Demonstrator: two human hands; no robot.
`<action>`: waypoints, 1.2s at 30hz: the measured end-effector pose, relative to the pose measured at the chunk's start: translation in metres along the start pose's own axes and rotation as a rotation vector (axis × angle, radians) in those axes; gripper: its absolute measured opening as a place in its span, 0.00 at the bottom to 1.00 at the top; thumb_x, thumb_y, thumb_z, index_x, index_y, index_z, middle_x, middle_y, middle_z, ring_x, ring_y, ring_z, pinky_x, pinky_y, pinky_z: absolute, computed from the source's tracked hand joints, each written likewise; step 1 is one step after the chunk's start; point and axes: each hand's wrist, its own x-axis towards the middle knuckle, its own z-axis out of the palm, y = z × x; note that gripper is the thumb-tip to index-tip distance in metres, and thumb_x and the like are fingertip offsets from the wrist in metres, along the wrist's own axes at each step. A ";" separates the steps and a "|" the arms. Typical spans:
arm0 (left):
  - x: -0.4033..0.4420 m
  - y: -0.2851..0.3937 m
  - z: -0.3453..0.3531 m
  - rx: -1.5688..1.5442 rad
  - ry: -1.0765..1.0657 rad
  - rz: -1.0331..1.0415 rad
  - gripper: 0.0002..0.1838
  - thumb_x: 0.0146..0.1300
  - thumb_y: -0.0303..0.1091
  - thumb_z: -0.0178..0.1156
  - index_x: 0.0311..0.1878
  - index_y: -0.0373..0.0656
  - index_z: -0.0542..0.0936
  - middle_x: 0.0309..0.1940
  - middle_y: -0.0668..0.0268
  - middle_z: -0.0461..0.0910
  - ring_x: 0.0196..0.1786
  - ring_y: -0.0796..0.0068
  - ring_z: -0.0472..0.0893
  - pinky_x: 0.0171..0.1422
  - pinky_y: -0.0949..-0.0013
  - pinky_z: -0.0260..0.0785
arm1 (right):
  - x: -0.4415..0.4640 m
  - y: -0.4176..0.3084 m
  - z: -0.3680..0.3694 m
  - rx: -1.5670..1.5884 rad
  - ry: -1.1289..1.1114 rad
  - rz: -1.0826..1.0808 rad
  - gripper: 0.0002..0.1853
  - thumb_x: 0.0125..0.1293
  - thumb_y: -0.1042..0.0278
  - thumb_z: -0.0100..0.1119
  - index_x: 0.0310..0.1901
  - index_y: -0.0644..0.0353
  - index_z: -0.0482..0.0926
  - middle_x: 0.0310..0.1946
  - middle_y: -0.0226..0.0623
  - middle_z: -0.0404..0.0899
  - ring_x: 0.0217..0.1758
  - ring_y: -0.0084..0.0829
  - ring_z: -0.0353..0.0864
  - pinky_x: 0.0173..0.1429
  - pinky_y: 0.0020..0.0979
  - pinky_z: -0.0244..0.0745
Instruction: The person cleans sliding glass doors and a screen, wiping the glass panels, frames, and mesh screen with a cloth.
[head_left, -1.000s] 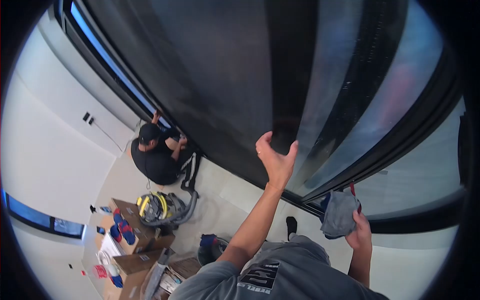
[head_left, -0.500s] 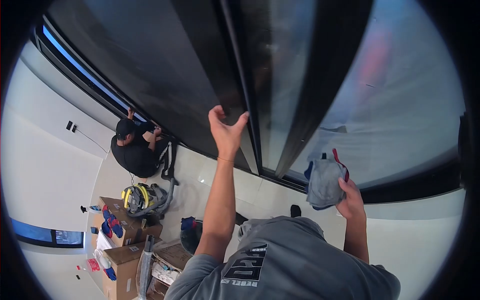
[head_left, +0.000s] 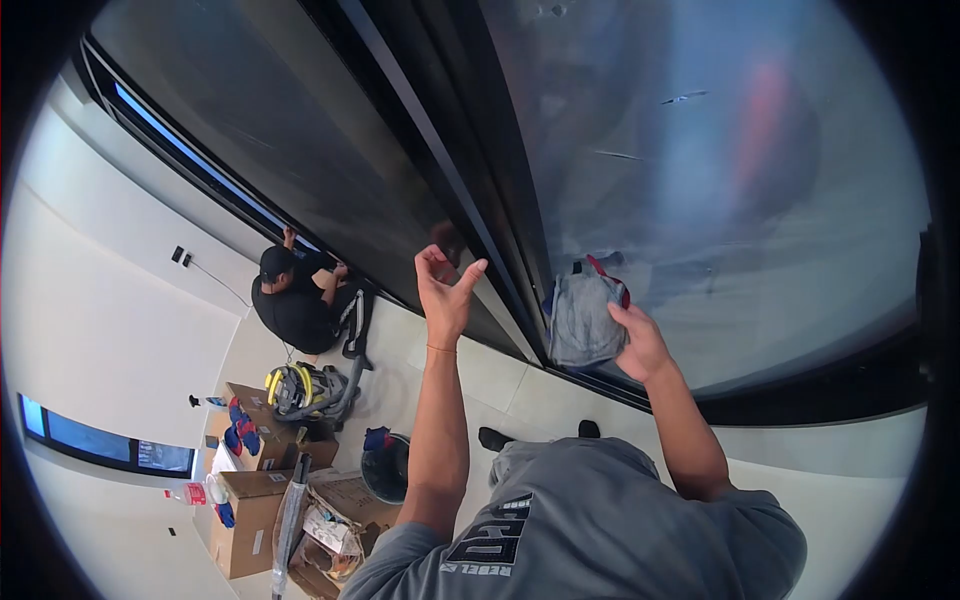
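My left hand [head_left: 447,300] is raised in front of a dark-framed glass door [head_left: 330,150], its thumb and fingers spread apart and nothing between them. Whether the fingertips touch the door frame, I cannot tell. A folded grey cloth [head_left: 586,318] with blue and red at its edges is in my right hand [head_left: 643,343]. The cloth lies near the lower part of a black upright frame [head_left: 480,130], beside the hazy glass pane [head_left: 680,220] on the right.
On the left, a person in black [head_left: 295,305] crouches at the door's bottom edge. Nearby are a yellow-and-grey vacuum cleaner [head_left: 305,392], cardboard boxes [head_left: 250,535], a dark bucket [head_left: 387,475] with a cloth on its rim, and a plastic bottle [head_left: 186,494].
The glass strip between the black uprights has narrowed away. My right hand and the cloth have moved left toward the frame. The room has shifted slightly right in view.
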 end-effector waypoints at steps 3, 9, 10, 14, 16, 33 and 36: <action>-0.004 0.000 0.004 -0.006 -0.003 0.006 0.36 0.52 0.43 0.85 0.55 0.42 0.70 0.49 0.67 0.72 0.54 0.69 0.74 0.62 0.61 0.70 | 0.031 0.009 -0.009 0.103 -0.031 0.041 0.25 0.79 0.58 0.51 0.69 0.65 0.71 0.65 0.43 0.79 0.68 0.41 0.80 0.74 0.48 0.71; -0.014 0.012 0.015 -0.026 -0.027 -0.024 0.37 0.52 0.41 0.85 0.56 0.41 0.70 0.51 0.67 0.71 0.54 0.71 0.73 0.60 0.63 0.70 | 0.059 0.028 -0.012 0.175 -0.070 0.094 0.25 0.79 0.56 0.50 0.70 0.63 0.72 0.66 0.42 0.79 0.70 0.42 0.77 0.77 0.50 0.67; -0.013 0.013 0.014 -0.026 -0.021 -0.010 0.37 0.52 0.41 0.85 0.56 0.41 0.70 0.51 0.67 0.71 0.54 0.71 0.73 0.60 0.63 0.70 | 0.058 0.027 -0.006 0.206 -0.080 0.076 0.25 0.79 0.58 0.50 0.70 0.63 0.71 0.67 0.42 0.77 0.71 0.42 0.76 0.78 0.48 0.66; -0.021 0.022 0.012 0.013 -0.026 -0.025 0.36 0.51 0.42 0.85 0.54 0.40 0.70 0.48 0.67 0.72 0.50 0.70 0.74 0.56 0.65 0.71 | 0.065 0.020 -0.011 0.166 -0.106 0.097 0.24 0.78 0.58 0.51 0.69 0.63 0.72 0.66 0.42 0.79 0.70 0.42 0.77 0.77 0.48 0.67; -0.023 0.022 0.013 0.023 -0.029 -0.014 0.36 0.50 0.44 0.85 0.52 0.40 0.69 0.45 0.66 0.72 0.47 0.70 0.74 0.53 0.64 0.71 | 0.071 0.015 -0.012 0.150 -0.132 0.125 0.23 0.78 0.58 0.51 0.68 0.63 0.73 0.65 0.42 0.79 0.69 0.42 0.78 0.76 0.48 0.69; -0.056 0.036 0.043 0.173 -0.053 0.110 0.37 0.49 0.42 0.85 0.51 0.34 0.71 0.44 0.57 0.75 0.48 0.62 0.78 0.57 0.61 0.74 | -0.004 -0.060 0.060 -1.341 0.093 -0.372 0.24 0.76 0.64 0.60 0.68 0.64 0.73 0.52 0.46 0.84 0.56 0.40 0.83 0.65 0.36 0.74; -0.066 0.042 0.055 0.166 -0.049 0.120 0.36 0.48 0.41 0.85 0.49 0.36 0.70 0.43 0.60 0.74 0.46 0.66 0.75 0.55 0.63 0.72 | 0.002 -0.072 0.089 -1.396 0.102 -0.443 0.24 0.75 0.62 0.60 0.67 0.64 0.74 0.47 0.47 0.85 0.55 0.42 0.84 0.63 0.36 0.74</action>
